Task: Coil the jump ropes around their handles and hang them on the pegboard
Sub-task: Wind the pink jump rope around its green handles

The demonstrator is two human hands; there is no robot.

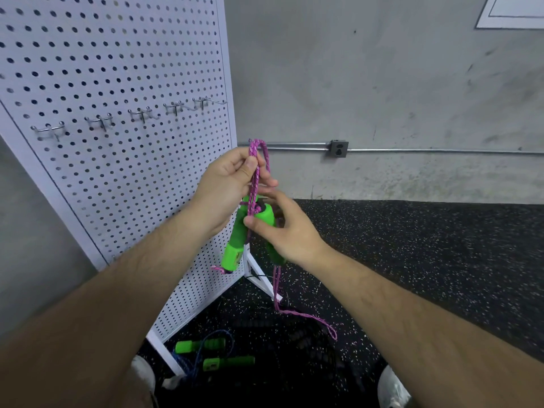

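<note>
Left hand [226, 184] is pinching a doubled loop of the pink rope [259, 160] between thumb and fingers. It is lifting the loop just off the right edge of the pegboard [117, 69], below the row of 5 hooks [141, 114]. Judgement: the loop is being held taut and upright so the strands are staying together for the next wrap.

Right hand [282, 231] is gripping the 2 green handles [235, 242] side by side. The thumb is pressing the near face and the fingers are curling behind. The handles are hanging nearly upright in front of the pegboard's lower right part. Judgement: bundling them is giving 1 core to wind on.

A slack tail is trailing from the handles down to the floor [412, 260], right of the pegboard's foot. Judgement: coiling is looking far from done.

Pose: both forearms are reaching forward and converging off the pegboard's right edge, with the left hand sitting higher than the right.

A blue rope [215, 354] with green handles is lying on the floor by the pegboard's foot. All 5 hooks are carrying nothing.
</note>
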